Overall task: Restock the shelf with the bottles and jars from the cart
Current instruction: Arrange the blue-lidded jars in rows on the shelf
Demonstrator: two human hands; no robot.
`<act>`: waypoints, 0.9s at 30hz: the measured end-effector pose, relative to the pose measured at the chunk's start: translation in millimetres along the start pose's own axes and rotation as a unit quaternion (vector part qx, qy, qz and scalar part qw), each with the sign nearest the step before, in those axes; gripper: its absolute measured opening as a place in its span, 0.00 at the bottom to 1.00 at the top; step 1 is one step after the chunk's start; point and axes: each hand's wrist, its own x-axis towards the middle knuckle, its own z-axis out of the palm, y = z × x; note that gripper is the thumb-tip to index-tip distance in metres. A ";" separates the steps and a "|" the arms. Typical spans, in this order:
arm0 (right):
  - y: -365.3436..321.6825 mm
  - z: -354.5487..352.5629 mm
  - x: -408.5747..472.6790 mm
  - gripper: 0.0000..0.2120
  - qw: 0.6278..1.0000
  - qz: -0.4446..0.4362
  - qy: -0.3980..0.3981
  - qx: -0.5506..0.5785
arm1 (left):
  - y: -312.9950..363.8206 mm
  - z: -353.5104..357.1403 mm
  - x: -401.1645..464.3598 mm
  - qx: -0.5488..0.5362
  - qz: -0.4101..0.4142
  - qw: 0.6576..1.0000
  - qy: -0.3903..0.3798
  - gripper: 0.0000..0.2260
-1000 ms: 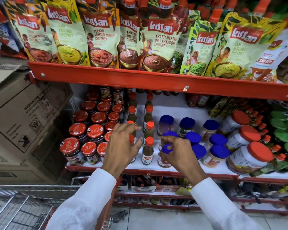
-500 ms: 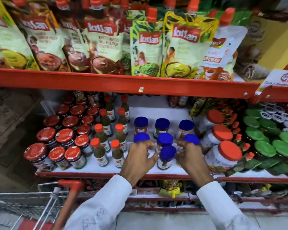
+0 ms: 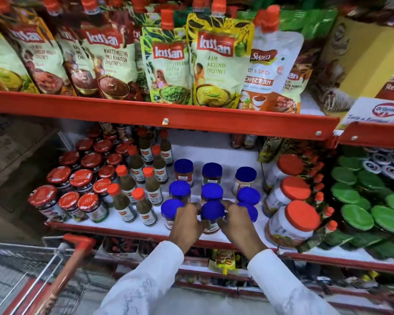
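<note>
Both hands have closed in: left hand (image 3: 185,226) and right hand (image 3: 236,223) now clasp one small blue-capped glass jar (image 3: 212,216) at the front edge of the white, red-rimmed metal shelf (image 3: 127,228). Behind stand matching blue-lidded jars (image 3: 212,171), smooth and cylindrical.

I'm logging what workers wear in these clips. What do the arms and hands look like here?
Both arms wear long white sleeves, the left sleeve bearing faint dark scribble-like marks and the right sleeve looking plain. The left hand and right hand are bare, with no gloves visible.
</note>
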 end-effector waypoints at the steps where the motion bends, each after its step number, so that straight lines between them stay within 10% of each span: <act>1: 0.5 0.3 0.0 0.17 1.000 0.001 0.006 0.006 | 0.2 0.3 0.2 0.000 0.002 1.000 -0.001 0.07; 27: 5.0 -14.6 -8.0 0.12 0.996 0.052 0.069 0.039 | 4.4 -19.8 1.8 0.091 0.035 0.995 -0.016 0.14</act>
